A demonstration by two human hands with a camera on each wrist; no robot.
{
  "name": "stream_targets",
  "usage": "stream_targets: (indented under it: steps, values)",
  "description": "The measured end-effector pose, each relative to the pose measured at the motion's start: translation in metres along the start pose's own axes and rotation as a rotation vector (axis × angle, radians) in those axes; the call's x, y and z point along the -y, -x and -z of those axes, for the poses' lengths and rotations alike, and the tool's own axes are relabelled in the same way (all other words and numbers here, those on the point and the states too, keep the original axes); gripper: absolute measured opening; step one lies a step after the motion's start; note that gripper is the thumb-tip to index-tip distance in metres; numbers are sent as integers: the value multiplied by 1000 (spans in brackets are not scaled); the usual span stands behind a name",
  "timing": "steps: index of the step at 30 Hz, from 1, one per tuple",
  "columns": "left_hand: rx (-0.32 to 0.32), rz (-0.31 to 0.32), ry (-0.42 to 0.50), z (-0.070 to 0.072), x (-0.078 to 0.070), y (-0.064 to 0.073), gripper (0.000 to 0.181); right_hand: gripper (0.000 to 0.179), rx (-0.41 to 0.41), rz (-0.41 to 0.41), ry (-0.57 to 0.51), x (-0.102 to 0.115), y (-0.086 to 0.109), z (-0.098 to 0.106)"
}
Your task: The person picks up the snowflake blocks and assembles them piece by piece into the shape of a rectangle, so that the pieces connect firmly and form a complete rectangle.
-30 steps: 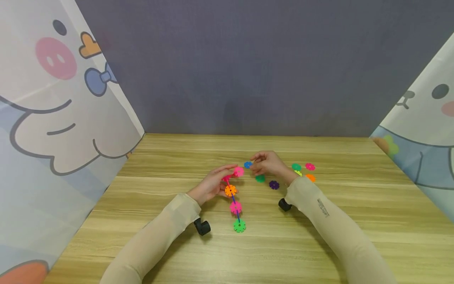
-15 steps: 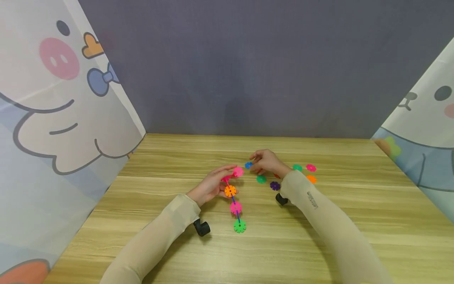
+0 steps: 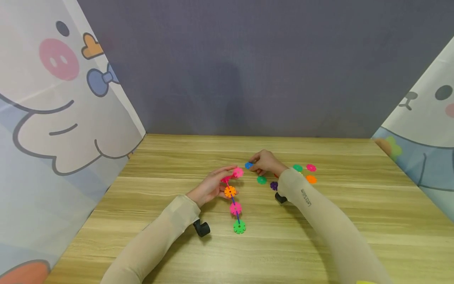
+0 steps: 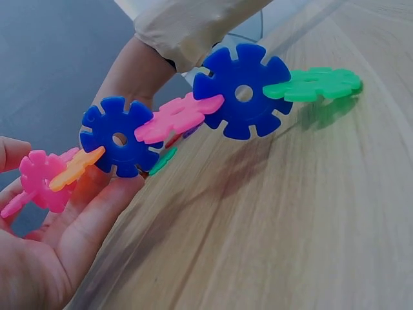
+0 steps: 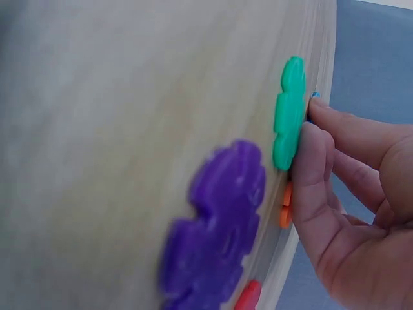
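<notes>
My left hand [image 3: 213, 184] holds one end of a chain of slotted plastic flower discs. Pink discs [image 4: 42, 181] sit at the held end, followed by an orange disc [image 3: 230, 191]. Farther along come a blue disc [image 4: 119, 137], a pink disc [image 3: 235, 208] and another blue disc [image 4: 242, 90]. A green disc [image 3: 239, 227] ends the chain, close to the table. My right hand [image 3: 266, 162] pinches a loose blue disc [image 3: 248, 165] by its edge at the table; the right wrist view shows only a blue sliver between the fingertips.
Loose discs lie near my right hand on the wooden table [image 3: 170, 157]: a teal-green one [image 3: 261, 180], a purple one [image 3: 274, 185] and, farther right, green [image 3: 297, 168], pink [image 3: 311, 168] and orange [image 3: 311, 179] ones. A grey panel [image 3: 248, 79] stands behind.
My right hand has shifted slightly, its fingers closing onto the edge of the loose blue disc. My left hand and the chain have stayed nearly still.
</notes>
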State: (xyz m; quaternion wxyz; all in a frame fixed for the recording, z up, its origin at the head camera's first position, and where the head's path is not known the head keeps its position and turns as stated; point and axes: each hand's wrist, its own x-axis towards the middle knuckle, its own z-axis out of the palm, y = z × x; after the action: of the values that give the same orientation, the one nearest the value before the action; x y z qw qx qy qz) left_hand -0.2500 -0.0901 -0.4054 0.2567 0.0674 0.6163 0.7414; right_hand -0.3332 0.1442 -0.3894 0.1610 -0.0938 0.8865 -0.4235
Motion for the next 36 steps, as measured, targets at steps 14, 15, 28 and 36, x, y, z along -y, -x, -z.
stream_targets:
  steps: [14,15,28,36]
  values:
    - [-9,13,21,0,1,-4,49,27,-33,41,-15,3,5,-4]
    - [-11,16,23,0,1,-4,49,26,-35,49,-10,4,6,-4]
    - [-10,15,18,1,1,-7,51,8,-32,155,-72,2,22,-5]
    - [19,9,15,1,1,-5,52,7,-32,155,-130,-2,33,-8]
